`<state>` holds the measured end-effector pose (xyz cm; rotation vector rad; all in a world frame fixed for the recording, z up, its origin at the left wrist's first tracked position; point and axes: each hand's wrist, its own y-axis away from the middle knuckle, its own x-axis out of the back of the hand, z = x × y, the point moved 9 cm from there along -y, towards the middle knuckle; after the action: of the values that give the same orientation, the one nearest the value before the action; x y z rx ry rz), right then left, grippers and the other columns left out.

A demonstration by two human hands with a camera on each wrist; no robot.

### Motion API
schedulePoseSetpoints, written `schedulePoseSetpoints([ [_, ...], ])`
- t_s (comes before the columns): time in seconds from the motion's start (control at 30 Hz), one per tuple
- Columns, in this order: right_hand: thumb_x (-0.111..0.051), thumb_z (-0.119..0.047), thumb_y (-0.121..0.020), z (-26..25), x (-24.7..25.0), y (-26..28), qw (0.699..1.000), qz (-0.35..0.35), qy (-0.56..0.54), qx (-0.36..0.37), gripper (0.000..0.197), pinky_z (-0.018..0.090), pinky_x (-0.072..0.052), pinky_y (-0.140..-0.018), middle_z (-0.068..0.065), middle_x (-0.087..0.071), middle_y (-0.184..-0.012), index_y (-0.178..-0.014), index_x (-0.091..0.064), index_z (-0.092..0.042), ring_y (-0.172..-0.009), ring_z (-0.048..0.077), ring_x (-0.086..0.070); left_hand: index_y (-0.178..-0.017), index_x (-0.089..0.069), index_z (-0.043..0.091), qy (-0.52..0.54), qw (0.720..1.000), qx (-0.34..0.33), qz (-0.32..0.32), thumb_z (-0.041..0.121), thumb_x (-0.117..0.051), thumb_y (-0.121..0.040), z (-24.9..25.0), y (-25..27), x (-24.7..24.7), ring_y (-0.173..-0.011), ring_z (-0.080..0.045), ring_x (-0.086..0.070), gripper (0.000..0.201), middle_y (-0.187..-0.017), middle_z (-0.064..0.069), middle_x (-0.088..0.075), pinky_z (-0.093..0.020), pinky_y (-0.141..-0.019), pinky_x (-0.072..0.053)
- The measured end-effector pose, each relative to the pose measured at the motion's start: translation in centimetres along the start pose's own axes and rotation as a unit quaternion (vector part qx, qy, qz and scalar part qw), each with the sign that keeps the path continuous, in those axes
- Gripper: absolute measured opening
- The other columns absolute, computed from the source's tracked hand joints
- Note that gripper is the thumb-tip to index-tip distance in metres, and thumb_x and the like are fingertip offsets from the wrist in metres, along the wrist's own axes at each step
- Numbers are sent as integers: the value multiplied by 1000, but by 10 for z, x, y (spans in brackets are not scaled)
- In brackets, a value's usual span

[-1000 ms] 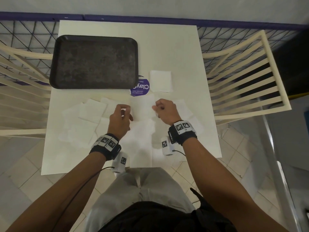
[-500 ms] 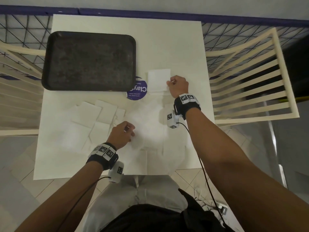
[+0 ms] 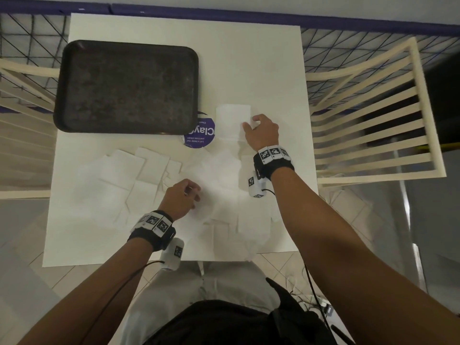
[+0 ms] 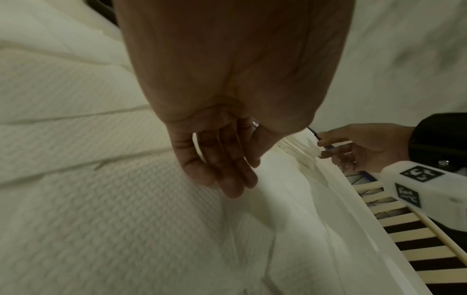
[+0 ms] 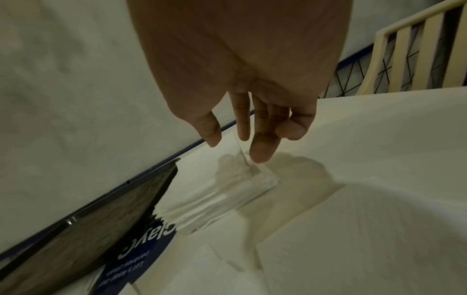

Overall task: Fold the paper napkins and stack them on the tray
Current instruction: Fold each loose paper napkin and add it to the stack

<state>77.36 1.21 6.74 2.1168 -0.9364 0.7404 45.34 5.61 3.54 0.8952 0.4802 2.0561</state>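
Note:
A dark tray [image 3: 127, 85] lies bare at the table's far left; its corner shows in the right wrist view [image 5: 101, 219]. A folded white napkin [image 3: 232, 120] lies just right of it. My right hand [image 3: 251, 123] is at that napkin's right edge, fingers straight and spread. In the right wrist view a fingertip [image 5: 260, 157] touches the folded napkin [image 5: 227, 189] while the thumb stays apart. My left hand [image 3: 193, 195] rests loosely curled over unfolded napkins [image 3: 124, 175] near the table's middle. Its fingers [image 4: 235, 187] hold nothing and touch an embossed napkin [image 4: 101, 199].
A round purple sticker [image 3: 200, 134] sits between tray and folded napkin. Several unfolded napkins cover the near half of the white table [image 3: 273, 58], some overhanging the front edge. Cream slatted chairs stand at the right [image 3: 373, 120] and left [image 3: 20, 95].
My right hand has gone from the table's middle up to the folded napkin's right edge and spread its fingers. The left hand stayed low over the loose napkins.

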Motion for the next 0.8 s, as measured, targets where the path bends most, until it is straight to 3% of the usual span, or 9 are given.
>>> schedulePoseSetpoints([
  [0.07, -60, -40, -93, 5, 5, 10, 1000, 9, -13, 6, 37, 26, -38, -86, 6, -69, -114, -124, -61, -20, -123, 21, -49, -100, -67, 20, 3, 1000, -3, -2, 18, -54, -103, 1, -1, -3, -67, -22, -72, 14, -82, 4, -76, -32, -67, -57],
  [0.17, -51, -28, -96, 22, 9, 28, 1000, 15, -2, 5, 21, 10, -31, -68, 2, -72, -104, -105, -69, -20, -110, 23, -60, -98, -68, 21, 0, 1000, -23, -10, 18, -56, -102, 7, 0, -10, -68, -20, -73, 14, -81, 4, -76, -35, -72, -59],
  [0.2, -49, -25, -96, 29, 8, 35, 1000, 12, 10, 5, 23, 11, -30, -66, 0, -73, -102, -101, -71, -22, -108, 24, -62, -98, -69, 21, 1, 999, -34, -12, 16, -56, -101, 10, 0, -12, -71, -19, -73, 14, -82, 4, -76, -32, -71, -58],
  [0.3, -47, -18, -94, 59, 4, 61, 999, -2, 37, -13, 26, 20, -32, -76, -3, -73, -101, -95, -73, -26, -110, 26, -61, -102, -70, 23, -4, 998, -66, -22, 12, -57, -98, 17, 3, -22, -81, -15, -73, 17, -89, 6, -76, -22, -73, -56],
  [0.4, -52, -15, -92, 95, 3, 88, 998, 1, 38, -49, 21, 21, -37, -79, -2, -73, -102, -96, -71, -22, -110, 25, -61, -110, -71, 20, -18, 995, -99, -19, 8, -58, -97, 24, 6, -30, -90, -16, -73, 23, -97, 8, -77, -31, -89, -57],
  [0.5, -66, -28, -87, 127, 2, 109, 994, 12, 40, -105, 25, 28, -46, -87, 2, -67, -114, -111, -66, -20, -115, 24, -59, -118, -70, 16, -31, 993, -114, -7, 7, -57, -99, 28, 11, -34, -98, -18, -71, 25, -105, 2, -77, -33, -98, -53],
  [0.57, -75, -40, -82, 138, 0, 121, 990, 17, 63, -128, 46, 38, -49, -96, 6, -57, -124, -118, -59, -18, -118, 26, -54, -118, -70, 16, -30, 993, -112, -3, 9, -58, -99, 27, 13, -34, -101, -18, -71, 24, -107, 1, -77, -34, -101, -53],
  [0.63, -80, -43, -77, 140, -2, 127, 989, 31, 68, -129, 57, 40, -48, -97, 8, -54, -125, -120, -54, -15, -118, 27, -52, -117, -71, 17, -26, 994, -109, 1, 9, -59, -98, 24, 13, -33, -101, -17, -71, 24, -107, 2, -76, -36, -102, -53],
  [0.8, -86, -33, -75, 146, -6, 130, 986, 36, 5, -164, 52, 42, -53, -95, 5, -67, -112, -115, -57, -17, -110, 25, -62, -113, -71, 20, -8, 995, -101, 2, 9, -57, -97, 19, 16, -29, -99, -8, -72, 24, -102, 9, -76, -37, -97, -56],
])
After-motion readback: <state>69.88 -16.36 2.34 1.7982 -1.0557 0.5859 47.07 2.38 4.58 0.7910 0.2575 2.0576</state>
